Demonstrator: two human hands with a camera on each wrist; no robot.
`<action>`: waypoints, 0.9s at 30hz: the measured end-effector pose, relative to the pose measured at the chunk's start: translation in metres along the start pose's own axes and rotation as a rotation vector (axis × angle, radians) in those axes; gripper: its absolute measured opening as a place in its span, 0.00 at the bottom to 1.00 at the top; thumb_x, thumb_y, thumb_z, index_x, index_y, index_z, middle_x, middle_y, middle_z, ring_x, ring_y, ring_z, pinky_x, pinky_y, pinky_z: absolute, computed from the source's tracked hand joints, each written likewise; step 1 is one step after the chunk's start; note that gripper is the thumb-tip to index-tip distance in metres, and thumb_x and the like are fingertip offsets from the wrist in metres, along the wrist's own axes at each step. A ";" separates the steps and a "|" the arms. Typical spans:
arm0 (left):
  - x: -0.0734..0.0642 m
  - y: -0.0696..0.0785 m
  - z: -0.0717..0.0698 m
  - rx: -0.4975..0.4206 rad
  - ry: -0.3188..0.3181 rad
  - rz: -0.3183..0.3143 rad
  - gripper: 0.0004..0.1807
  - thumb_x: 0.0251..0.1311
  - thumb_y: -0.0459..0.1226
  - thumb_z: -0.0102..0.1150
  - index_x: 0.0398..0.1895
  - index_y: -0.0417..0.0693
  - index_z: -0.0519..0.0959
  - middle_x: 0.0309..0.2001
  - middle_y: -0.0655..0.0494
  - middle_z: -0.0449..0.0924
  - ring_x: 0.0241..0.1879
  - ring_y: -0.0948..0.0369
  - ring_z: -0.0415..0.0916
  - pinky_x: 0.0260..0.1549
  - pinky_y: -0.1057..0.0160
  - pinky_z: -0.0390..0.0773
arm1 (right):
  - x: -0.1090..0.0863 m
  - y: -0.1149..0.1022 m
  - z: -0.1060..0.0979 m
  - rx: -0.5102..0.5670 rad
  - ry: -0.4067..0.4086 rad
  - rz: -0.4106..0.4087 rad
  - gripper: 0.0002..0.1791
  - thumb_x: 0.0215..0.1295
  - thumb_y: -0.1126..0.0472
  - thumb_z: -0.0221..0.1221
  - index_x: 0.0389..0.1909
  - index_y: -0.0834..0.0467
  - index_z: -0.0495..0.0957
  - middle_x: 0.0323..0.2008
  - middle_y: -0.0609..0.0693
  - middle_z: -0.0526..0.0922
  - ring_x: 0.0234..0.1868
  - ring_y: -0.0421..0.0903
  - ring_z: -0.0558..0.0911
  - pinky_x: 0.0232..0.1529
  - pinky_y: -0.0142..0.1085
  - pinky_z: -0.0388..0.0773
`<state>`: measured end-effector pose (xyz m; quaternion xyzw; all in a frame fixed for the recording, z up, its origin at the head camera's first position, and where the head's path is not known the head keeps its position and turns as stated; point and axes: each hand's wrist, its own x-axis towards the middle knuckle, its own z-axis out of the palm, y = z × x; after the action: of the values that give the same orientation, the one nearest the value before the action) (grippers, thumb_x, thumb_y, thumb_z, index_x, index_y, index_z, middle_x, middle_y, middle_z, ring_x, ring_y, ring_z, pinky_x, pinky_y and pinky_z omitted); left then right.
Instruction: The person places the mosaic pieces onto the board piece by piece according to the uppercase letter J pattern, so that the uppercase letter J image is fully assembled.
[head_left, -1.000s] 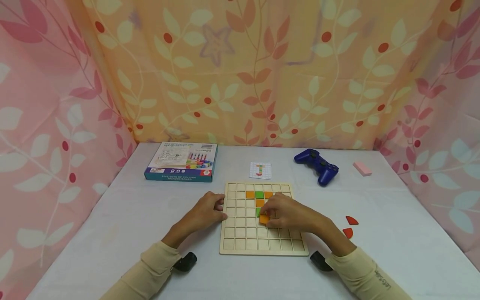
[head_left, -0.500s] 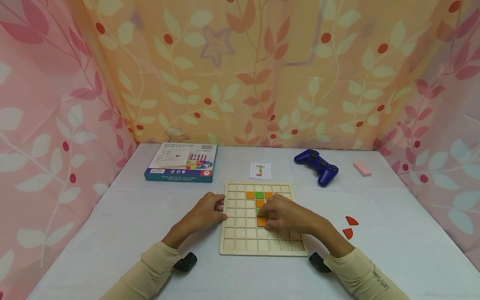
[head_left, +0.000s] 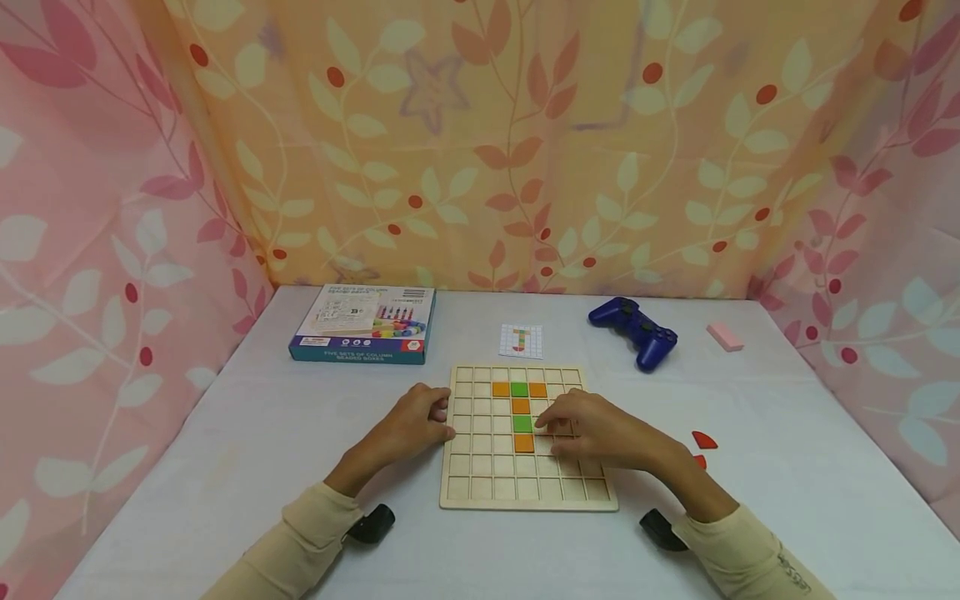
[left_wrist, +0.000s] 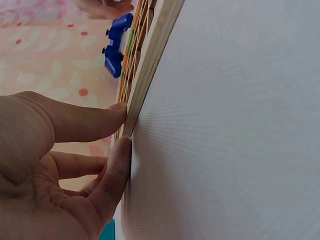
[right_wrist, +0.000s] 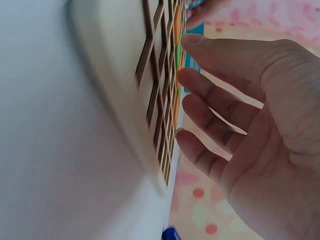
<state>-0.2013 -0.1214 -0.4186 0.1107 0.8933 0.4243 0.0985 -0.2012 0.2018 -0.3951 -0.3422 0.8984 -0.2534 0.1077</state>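
Note:
A wooden grid board [head_left: 480,490] lies on the white table, its squares framed by raised ridges. Orange and green square tiles sit in it as a T: a row of three at the top, and below the middle an orange tile [head_left: 521,406], a green tile [head_left: 522,424] and another orange tile [head_left: 523,443]. My left hand [head_left: 411,423] holds the board's left edge, thumb and fingertips against the rim in the left wrist view. Just right of the stem, my right hand [head_left: 596,429] hovers over the board with loosely bent fingers [right_wrist: 207,120], holding nothing.
Two red quarter-round pieces, one a red wedge [head_left: 704,440], lie right of the board, the nearer partly behind my right wrist. Behind the board is a small pattern card [head_left: 521,342]. A boxed set [head_left: 363,325], a blue game controller [head_left: 634,332] and a pink block [head_left: 724,337] stand farther back.
The lowest orange tile, tilted under my right fingers a second ago, now lies flat in its square. My right hand has let go and shifted right; the left hand stays put.

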 end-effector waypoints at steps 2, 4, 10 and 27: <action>0.000 0.000 0.000 0.003 0.000 -0.002 0.35 0.59 0.27 0.73 0.70 0.26 0.72 0.47 0.46 0.74 0.46 0.55 0.73 0.48 0.57 0.80 | -0.008 0.005 -0.003 0.006 0.013 0.028 0.16 0.68 0.56 0.71 0.55 0.49 0.87 0.49 0.38 0.86 0.52 0.43 0.78 0.56 0.42 0.79; 0.000 0.001 0.000 0.003 0.001 -0.001 0.35 0.59 0.27 0.73 0.70 0.26 0.73 0.46 0.46 0.74 0.46 0.55 0.73 0.48 0.57 0.81 | -0.017 0.010 -0.006 0.016 0.028 0.058 0.16 0.67 0.56 0.71 0.55 0.49 0.87 0.47 0.38 0.85 0.50 0.43 0.78 0.54 0.39 0.78; 0.000 0.000 0.000 0.000 -0.001 -0.001 0.35 0.59 0.27 0.73 0.70 0.26 0.72 0.47 0.45 0.74 0.46 0.55 0.74 0.48 0.57 0.81 | -0.046 0.029 -0.015 0.014 0.115 0.071 0.17 0.65 0.57 0.73 0.54 0.51 0.86 0.43 0.40 0.84 0.45 0.41 0.79 0.47 0.34 0.78; 0.000 -0.001 0.000 -0.002 -0.007 0.006 0.35 0.59 0.27 0.73 0.70 0.27 0.72 0.47 0.46 0.73 0.46 0.54 0.72 0.47 0.57 0.80 | -0.122 0.067 -0.032 -0.081 0.231 0.235 0.20 0.60 0.54 0.77 0.52 0.50 0.87 0.41 0.38 0.82 0.41 0.36 0.77 0.42 0.33 0.78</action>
<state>-0.2019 -0.1219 -0.4191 0.1149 0.8923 0.4249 0.1004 -0.1593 0.3381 -0.4010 -0.2076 0.9481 -0.2402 0.0187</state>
